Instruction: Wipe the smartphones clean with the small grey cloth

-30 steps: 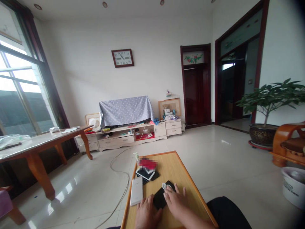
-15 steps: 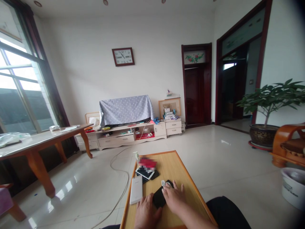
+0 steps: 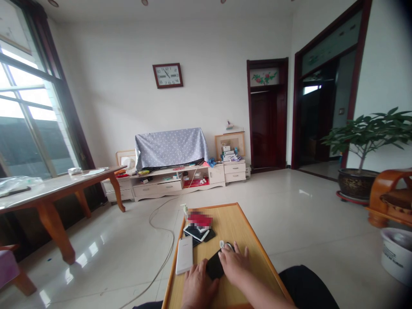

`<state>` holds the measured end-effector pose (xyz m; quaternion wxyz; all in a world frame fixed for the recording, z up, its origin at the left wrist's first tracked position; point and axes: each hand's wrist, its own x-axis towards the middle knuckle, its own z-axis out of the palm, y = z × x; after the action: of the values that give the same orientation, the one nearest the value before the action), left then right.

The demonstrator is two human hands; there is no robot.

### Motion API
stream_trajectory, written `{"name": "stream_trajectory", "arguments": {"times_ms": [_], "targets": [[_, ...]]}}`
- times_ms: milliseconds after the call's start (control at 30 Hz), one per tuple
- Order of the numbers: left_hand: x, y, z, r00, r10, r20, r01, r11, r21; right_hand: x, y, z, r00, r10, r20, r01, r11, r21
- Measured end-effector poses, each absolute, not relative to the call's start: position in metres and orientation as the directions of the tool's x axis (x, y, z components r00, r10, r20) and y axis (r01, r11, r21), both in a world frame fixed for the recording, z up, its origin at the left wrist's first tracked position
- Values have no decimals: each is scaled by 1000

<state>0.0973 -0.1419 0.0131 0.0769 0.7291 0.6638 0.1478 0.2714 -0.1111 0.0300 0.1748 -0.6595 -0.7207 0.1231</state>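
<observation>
Both my hands rest at the near end of a low wooden table [image 3: 244, 227]. A black smartphone [image 3: 214, 265] lies under them, partly covered. My right hand [image 3: 234, 264] lies across its upper part with the fingers spread, and a small white item [image 3: 223, 244] shows past the fingertips. My left hand [image 3: 199, 286] presses against the phone's lower left edge. A white smartphone [image 3: 184, 255] lies just beyond my left hand. Farther on are a stack of phones [image 3: 195, 233], a red item [image 3: 200, 219] and a small pump bottle [image 3: 185, 211].
A thin pale cable [image 3: 170, 244] curves across the tiled floor left of the low table. My dark-clothed knee [image 3: 305, 289] is at lower right. A white bucket [image 3: 397, 255], a wooden chair [image 3: 389, 199] and a potted plant [image 3: 363, 141] stand right; a long wooden table [image 3: 58, 186] stands left.
The room has shifted slightly in view as my head moved. My right hand now covers more of the black phone's upper end. My left hand has barely moved.
</observation>
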Motion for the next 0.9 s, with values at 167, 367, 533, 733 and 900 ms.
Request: {"name": "stream_trajectory", "arguments": {"times_ms": [167, 367, 533, 733, 900], "targets": [[95, -140, 9, 85, 992, 96, 945, -111, 307, 244, -139, 14, -340, 928, 155, 797, 371, -476], [95, -139, 10, 69, 995, 68, 945, -87, 314, 258, -123, 30, -234, 968, 96, 854, 251, -456], [96, -140, 12, 61, 996, 65, 943, -79, 323, 250, -118, 34, -231, 972, 36, 860, 221, -459], [94, -140, 11, 66, 994, 92, 936, -93, 339, 245, -123, 30, -333, 941, 59, 821, 321, -473], [95, -141, 15, 35, 998, 42, 937, -48, 346, 261, -100, 35, -113, 992, 50, 897, 124, -424]]}}
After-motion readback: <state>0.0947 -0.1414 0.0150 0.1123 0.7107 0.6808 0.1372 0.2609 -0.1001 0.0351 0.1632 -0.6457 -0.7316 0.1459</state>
